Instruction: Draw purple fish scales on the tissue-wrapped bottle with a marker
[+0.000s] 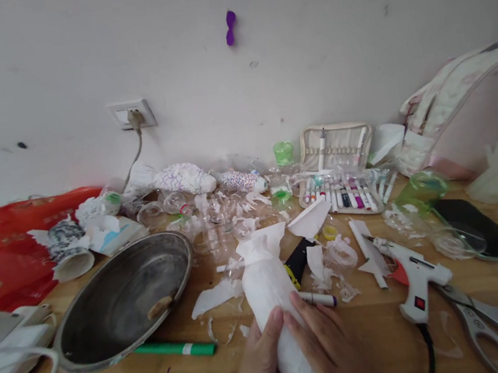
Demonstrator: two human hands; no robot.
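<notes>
A white, paper-covered fish shape (268,289) lies at the front middle of the table, its flared tail pointing away from me. My left hand (259,358) wraps around its lower left side with the thumb on top. From the right, my right hand (322,343) lays its fingers over the upper surface. The two thumbs almost meet. Just beyond the right fingers are a capped marker (318,299) and a black-and-yellow tool (299,260), partly hidden by the fish. Torn white paper scraps (218,296) are scattered around it.
An oval metal pan (125,296) and a green marker (179,348) are on the left. To the right lie a white glue gun (420,280), scissors (490,319) and a dark phone (477,228). Behind stand patterned fish (185,178), a marker case (335,143) and a backpack (474,111).
</notes>
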